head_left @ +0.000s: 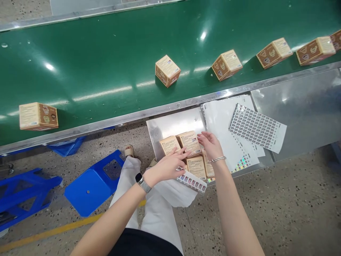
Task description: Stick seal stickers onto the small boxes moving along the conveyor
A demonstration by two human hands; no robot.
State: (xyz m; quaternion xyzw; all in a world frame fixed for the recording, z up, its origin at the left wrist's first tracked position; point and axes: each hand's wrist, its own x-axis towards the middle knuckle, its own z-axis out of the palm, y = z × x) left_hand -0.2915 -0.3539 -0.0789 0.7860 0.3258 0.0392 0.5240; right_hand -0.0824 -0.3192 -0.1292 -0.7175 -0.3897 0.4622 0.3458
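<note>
Several small cream-and-brown cardboard boxes stand close together on the metal shelf in front of me, among them the upper right box, the upper left box and the lower box. My left hand reaches over them with its fingers stretched onto the box tops. A strip of stickers is held in that hand, jutting out below the palm. My right hand is at the right edge of the upper right box, its fingertips bunched close together; anything small between them cannot be made out.
The green conveyor belt runs across, carrying a lone box at left and several more to the right. A sticker sheet lies over white sheets on the metal shelf. A blue stool stands at lower left.
</note>
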